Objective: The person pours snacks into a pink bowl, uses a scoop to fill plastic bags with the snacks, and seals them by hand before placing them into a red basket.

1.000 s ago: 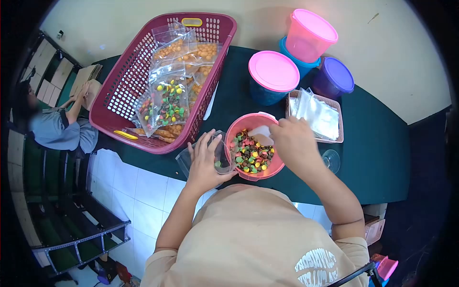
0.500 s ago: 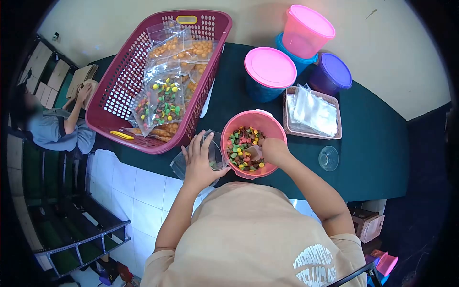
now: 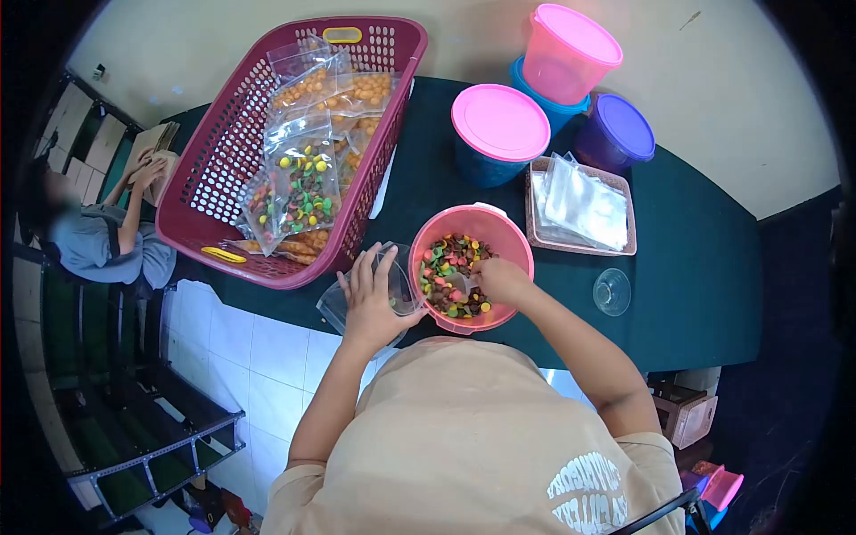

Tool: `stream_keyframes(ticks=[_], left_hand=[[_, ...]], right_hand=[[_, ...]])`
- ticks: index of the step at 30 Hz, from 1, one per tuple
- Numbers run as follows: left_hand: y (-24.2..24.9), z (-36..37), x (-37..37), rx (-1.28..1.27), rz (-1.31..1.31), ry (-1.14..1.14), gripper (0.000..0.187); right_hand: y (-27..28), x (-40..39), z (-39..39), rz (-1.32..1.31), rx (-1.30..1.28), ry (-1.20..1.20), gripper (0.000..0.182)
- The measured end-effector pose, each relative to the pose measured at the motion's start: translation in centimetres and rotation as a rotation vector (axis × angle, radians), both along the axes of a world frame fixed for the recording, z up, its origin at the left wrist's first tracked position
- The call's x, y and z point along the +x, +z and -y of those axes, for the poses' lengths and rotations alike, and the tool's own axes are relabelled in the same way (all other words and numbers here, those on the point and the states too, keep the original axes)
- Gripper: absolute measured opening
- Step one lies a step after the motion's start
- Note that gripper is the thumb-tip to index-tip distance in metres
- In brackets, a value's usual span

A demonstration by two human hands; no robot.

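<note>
A pink tub (image 3: pixel 515 234) stands in front of me with a mix of small green, yellow, red and brown candies (image 3: pixel 444 259) in it. Inside the tub, my right hand (image 3: pixel 501 282) is closed on a small translucent scoop (image 3: pixel 465 283), whose end sits among the candies. Against the tub's left side, my left hand (image 3: pixel 370 301) grips a clear plastic bag (image 3: pixel 333 308) with its mouth spread round. A few bits of candy seem to lie in the bag; the hand covers part of it.
A maroon basket (image 3: pixel 205 169) at the left holds filled bags (image 3: pixel 308 192). Lidded tubs (image 3: pixel 501 123) stand at the back. A small tray (image 3: pixel 631 239) holds clear bags, with a clear bowl (image 3: pixel 613 292) nearby. Another person (image 3: pixel 116 236) sits at far left.
My right hand and the scoop have shifted slightly left within the tub, among the candies. My left hand stays at the bag. The other person's hands have moved a little.
</note>
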State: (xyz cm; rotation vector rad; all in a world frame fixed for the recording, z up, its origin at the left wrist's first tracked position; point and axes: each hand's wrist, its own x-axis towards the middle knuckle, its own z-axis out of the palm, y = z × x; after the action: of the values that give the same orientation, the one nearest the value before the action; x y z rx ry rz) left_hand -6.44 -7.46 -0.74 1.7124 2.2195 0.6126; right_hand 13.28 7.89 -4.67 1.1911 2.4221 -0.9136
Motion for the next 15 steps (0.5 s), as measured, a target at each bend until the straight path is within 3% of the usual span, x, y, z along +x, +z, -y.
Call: stream_keyframes(ticks=[7,15], left_hand=[[-0.4,0.2,0.1,-0.001,-0.003,0.002,0.112],[-0.2,0.1,-0.1,-0.017,-0.018,0.001,0.112]], right_hand=[[-2.4,0.2,-0.3,-0.184,-0.066,0.042,0.025],[1.0,1.4,-1.2,-0.342,-0.429,-0.251,0.024]])
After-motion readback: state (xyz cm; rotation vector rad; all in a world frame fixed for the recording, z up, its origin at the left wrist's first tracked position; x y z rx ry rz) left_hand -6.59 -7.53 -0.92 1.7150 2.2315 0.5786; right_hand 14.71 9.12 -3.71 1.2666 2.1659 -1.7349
